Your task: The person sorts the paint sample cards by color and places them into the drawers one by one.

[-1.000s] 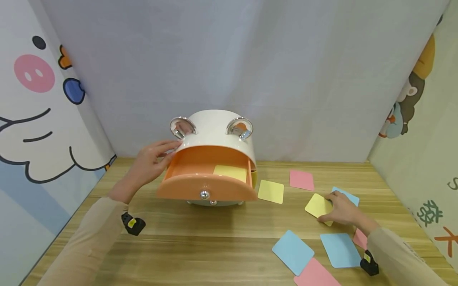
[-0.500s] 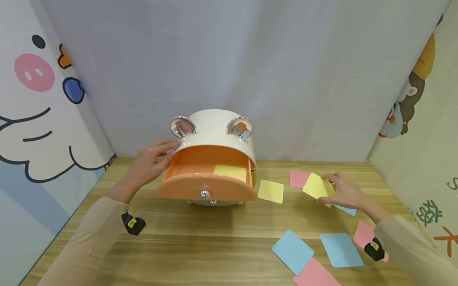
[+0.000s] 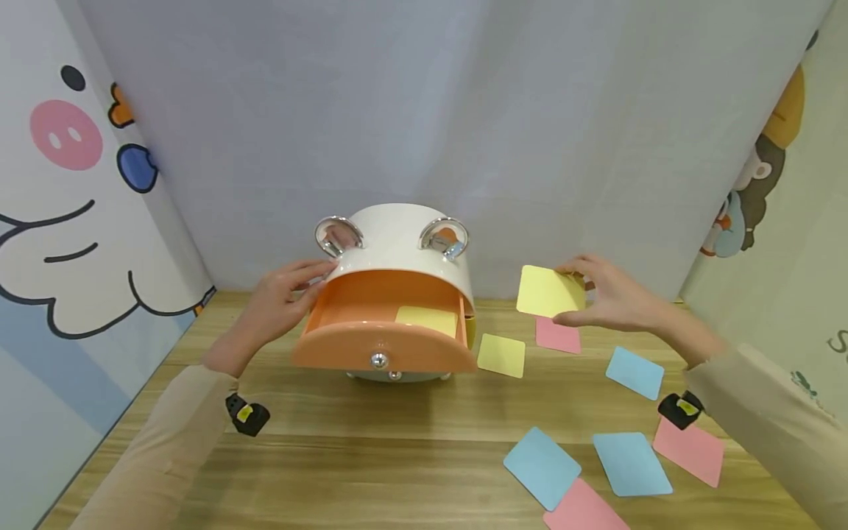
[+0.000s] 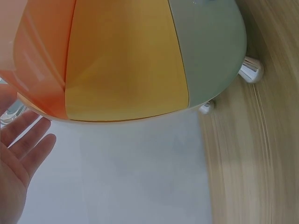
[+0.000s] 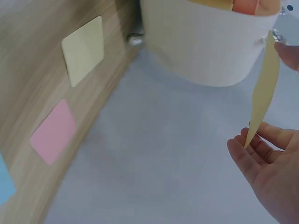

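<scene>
My right hand [image 3: 612,302] pinches a yellow square card [image 3: 550,291] by its edges, raised above the table to the right of a white drawer box [image 3: 397,235] with two chrome ears. In the right wrist view the card [image 5: 265,86] shows nearly edge-on between thumb and fingers. My left hand [image 3: 281,298] rests its fingers against the box's left side, and the left wrist view has those fingers [image 4: 35,140] extended. The top orange drawer [image 3: 380,346] is pulled out, with a yellow card [image 3: 427,319] lying inside at its right. Below it are a yellow drawer [image 4: 124,60] and a green drawer [image 4: 210,51].
Another yellow card [image 3: 501,355] lies just right of the box, near a pink card [image 3: 558,336]. Blue cards [image 3: 634,372] and more pink cards [image 3: 690,450] are scattered over the right side of the wooden table [image 3: 318,471]. A pale curtain [image 3: 563,132] hangs behind.
My right hand has lifted the yellow card off the table and carried it up and leftward toward the box, uncovering a blue card. The left hand has stayed in place.
</scene>
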### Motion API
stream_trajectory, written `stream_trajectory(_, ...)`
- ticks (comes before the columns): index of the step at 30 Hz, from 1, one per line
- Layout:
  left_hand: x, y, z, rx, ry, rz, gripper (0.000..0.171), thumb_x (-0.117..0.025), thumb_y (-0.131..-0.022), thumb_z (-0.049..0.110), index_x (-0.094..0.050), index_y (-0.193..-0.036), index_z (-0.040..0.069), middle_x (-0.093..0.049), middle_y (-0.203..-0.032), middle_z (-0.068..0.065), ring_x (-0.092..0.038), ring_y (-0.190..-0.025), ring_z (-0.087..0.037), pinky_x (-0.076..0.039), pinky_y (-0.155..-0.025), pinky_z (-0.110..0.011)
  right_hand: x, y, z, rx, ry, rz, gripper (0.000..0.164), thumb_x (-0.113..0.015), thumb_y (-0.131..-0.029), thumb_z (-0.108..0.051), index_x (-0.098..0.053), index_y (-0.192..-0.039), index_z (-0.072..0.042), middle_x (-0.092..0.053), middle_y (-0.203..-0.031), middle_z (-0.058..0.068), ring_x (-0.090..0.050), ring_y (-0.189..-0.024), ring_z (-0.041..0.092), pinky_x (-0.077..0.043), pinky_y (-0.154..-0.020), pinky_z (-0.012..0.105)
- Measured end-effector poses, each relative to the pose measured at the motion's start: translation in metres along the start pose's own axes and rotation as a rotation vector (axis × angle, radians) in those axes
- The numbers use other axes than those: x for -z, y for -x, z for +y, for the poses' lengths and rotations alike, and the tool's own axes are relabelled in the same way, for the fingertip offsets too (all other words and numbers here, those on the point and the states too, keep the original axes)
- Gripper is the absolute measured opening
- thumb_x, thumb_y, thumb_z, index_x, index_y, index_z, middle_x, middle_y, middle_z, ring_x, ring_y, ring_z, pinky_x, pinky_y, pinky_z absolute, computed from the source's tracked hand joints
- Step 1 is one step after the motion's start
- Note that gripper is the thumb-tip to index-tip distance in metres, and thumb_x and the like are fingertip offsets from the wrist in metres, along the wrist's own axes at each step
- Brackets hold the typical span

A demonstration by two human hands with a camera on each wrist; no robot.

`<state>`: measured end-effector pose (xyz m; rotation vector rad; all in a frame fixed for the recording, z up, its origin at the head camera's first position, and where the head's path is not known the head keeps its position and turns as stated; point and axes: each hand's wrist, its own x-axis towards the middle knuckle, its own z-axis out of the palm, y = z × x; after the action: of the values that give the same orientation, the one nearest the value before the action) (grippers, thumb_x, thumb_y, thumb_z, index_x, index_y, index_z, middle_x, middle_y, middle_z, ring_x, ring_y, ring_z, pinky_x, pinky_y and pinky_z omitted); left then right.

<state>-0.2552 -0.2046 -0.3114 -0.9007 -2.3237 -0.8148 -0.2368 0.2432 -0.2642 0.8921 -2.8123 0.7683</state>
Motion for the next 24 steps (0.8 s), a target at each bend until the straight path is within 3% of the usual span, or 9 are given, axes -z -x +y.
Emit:
stream_trajectory(6,-0.001,0.001,-0.002,-0.009,0.006,0.014,0.032,-0.058,-0.086,-0.001,-0.061,-0.118,0.001,-0.062,-0.107,-0.014,-0.06,-0.095,-0.03,-0.055,-0.071,-0.042,0.005,-0.031,-0.043,0.1,-0.008,-0.022,0.063,-0.076,-0.07,-0.023,-0.051,-0.122,0.003,-0.049,-0.111,0.012,-0.049,-0.099,0.024,-0.049,-0.086,0.042)
stream_trajectory(14,0.0,0.001,-0.002,0.003,0.011,0.012,0.032,-0.059,-0.086,0.0,-0.061,-0.117,0.002,-0.061,-0.108,-0.015,-0.06,-0.095,-0.031,-0.055,-0.071,-0.042,-0.014,-0.067,-0.098,0.184,0.057,-0.071,0.073,-0.076,-0.068,-0.037,-0.049,-0.126,-0.002,-0.048,-0.113,0.008,-0.047,-0.096,0.019,-0.044,-0.081,0.032)
stream_trajectory(20,0.0,0.0,-0.002,0.018,0.013,0.002,0.031,-0.059,-0.087,0.002,-0.061,-0.118,0.004,-0.062,-0.11,-0.014,-0.059,-0.098,-0.031,-0.055,-0.072,-0.043,-0.031,-0.091,-0.126,0.225,0.107,-0.074,0.073,-0.074,-0.069,-0.041,-0.051,-0.124,0.0,-0.048,-0.118,0.01,-0.045,-0.103,0.02,-0.042,-0.087,0.032)
stream_trajectory(24,0.0,0.0,-0.002,0.034,0.024,0.0,0.031,-0.06,-0.086,0.002,-0.062,-0.117,0.003,-0.062,-0.11,-0.015,-0.059,-0.099,-0.032,-0.055,-0.073,-0.043,-0.041,-0.101,-0.137,0.21,0.147,-0.07,0.071,-0.073,-0.068,-0.044,-0.053,-0.122,-0.002,-0.049,-0.114,0.009,-0.046,-0.099,0.02,-0.043,-0.082,0.029)
